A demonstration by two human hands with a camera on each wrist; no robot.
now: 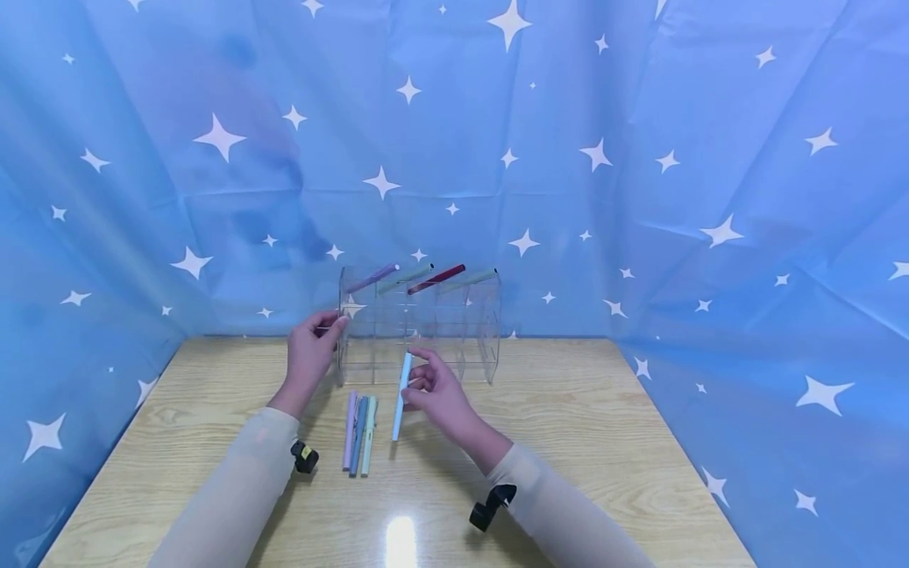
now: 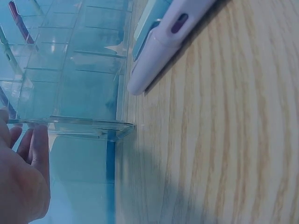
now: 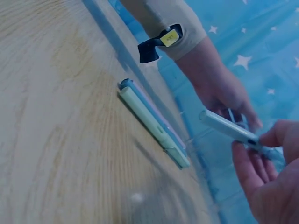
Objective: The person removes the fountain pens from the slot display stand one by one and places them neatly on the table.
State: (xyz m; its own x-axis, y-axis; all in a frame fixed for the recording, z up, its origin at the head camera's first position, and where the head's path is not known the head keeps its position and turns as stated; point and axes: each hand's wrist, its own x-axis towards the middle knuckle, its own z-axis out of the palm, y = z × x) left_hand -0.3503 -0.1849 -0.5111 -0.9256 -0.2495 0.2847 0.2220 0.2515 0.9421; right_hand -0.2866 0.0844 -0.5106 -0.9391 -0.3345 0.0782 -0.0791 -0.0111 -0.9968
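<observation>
My right hand (image 1: 440, 394) pinches a light blue pen (image 1: 402, 398) between thumb and fingers, tilted nearly upright just in front of a clear acrylic organizer (image 1: 390, 371). In the right wrist view the same pale pen (image 3: 226, 126) points away from the fingertips. My left hand (image 1: 312, 351) grips the organizer's left side wall, thumb at its front edge and fingers against the outside. Three pens lie side by side on the table: a lilac pen (image 1: 349, 432), a blue pen (image 1: 358, 438) and a light green pen (image 1: 368, 438).
Along the organizer's top row lean a purple pen (image 1: 375, 278), a green pen (image 1: 415, 274), a dark red pen (image 1: 436, 279) and another green pen (image 1: 479, 278). Behind the wooden table (image 1: 582, 442) hangs a blue star-patterned curtain (image 1: 454, 158).
</observation>
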